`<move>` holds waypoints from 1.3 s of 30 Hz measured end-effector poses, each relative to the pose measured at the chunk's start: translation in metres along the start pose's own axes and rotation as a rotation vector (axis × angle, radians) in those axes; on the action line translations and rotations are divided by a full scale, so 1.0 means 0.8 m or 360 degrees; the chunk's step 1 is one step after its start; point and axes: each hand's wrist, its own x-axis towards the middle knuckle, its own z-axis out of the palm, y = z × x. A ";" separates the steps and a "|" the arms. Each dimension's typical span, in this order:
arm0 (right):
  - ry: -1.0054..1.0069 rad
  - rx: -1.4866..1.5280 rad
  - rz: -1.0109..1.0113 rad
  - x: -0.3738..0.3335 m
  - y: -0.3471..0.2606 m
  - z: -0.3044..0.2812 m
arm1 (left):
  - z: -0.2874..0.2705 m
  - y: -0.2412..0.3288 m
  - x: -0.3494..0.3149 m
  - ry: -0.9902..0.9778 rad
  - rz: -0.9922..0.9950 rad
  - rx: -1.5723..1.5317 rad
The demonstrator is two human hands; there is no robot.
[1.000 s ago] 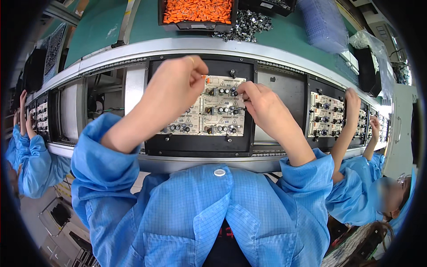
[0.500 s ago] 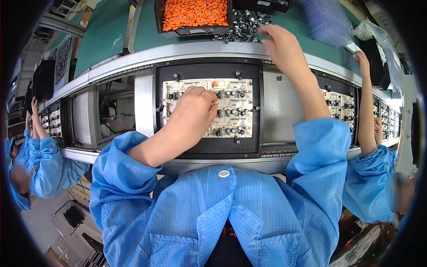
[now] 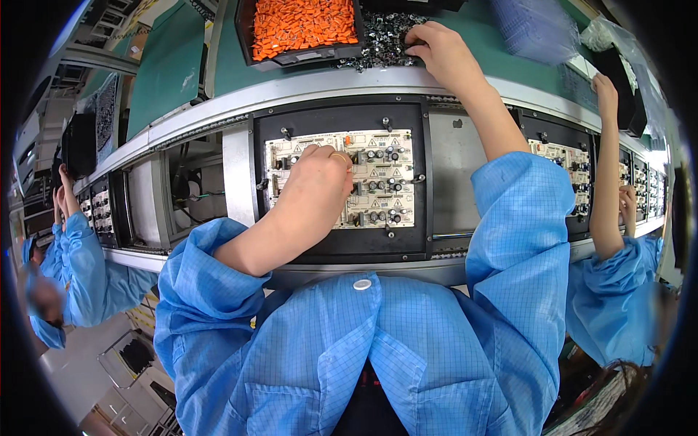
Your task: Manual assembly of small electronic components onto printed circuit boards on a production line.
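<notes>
Reaching to the top of the frame, the right hand (image 3: 445, 57) has its fingertips at the right edge of a pile of small shiny metal parts (image 3: 378, 43), with the thumb and forefinger a little apart. The left hand (image 3: 316, 182) is at the centre of the frame, over a cream circuit board (image 3: 379, 174), its fingers curled in and a ring on one of them; whether it holds anything, I cannot tell, because the back of the hand hides the grip.

The board lies flat in a black frame (image 3: 334, 252) at the middle of the frame, its left part partly covered by the left hand. Small dark round parts stand on it in rows, and an orange piece (image 3: 347, 140) sits near its top edge.

Farther up, a black bin (image 3: 309, 56) full of orange pieces (image 3: 305, 25) stands just left of the metal pile, on a green tabletop (image 3: 483, 54). Clear plastic trays (image 3: 534, 29) are stacked at the upper right. A co-worker's raised hand (image 3: 606, 98) shows at the right, and another co-worker's blue sleeve (image 3: 91, 254) at the left.
</notes>
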 end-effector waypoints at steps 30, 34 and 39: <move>-0.0364 0.1257 0.0767 -0.212 -0.134 -0.063 | -0.118 -0.144 0.286 0.0793 -0.0297 0.0779; -0.0420 0.1434 0.1116 -0.239 -0.144 -0.066 | -0.121 -0.154 0.285 0.0851 -0.0162 0.0754; -0.0231 0.1628 0.1169 -0.248 -0.150 -0.065 | -0.129 -0.158 0.282 0.1062 -0.0072 0.0739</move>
